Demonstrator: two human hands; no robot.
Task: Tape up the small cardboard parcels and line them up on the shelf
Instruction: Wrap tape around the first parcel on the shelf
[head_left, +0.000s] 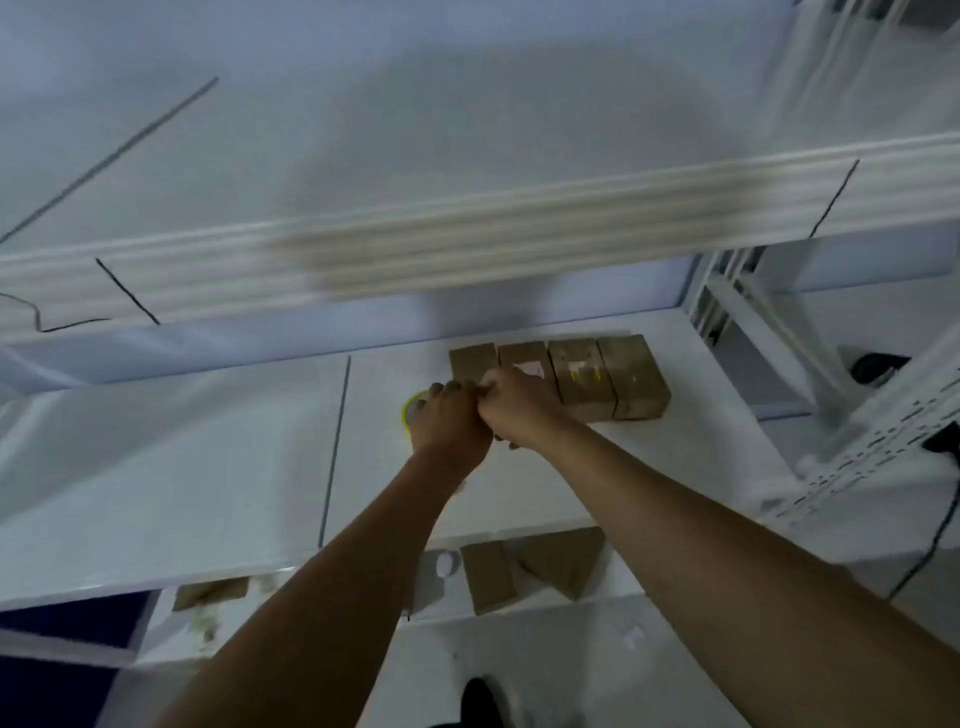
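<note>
While four parcels (577, 382) line the shelf (208, 467), left hand (448, 423) clasping one tape roll (408, 409), right hand (519, 404) grip unclear

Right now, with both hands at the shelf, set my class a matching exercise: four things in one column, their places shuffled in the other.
Things: 1 tape roll; 2 row of parcels; 3 loose cardboard; 4 black cable.
Places: A lower shelf; B far right; C under the left hand; D middle shelf, beside the right hand.
Pairs: 1-C; 2-D; 3-A; 4-B.
</note>
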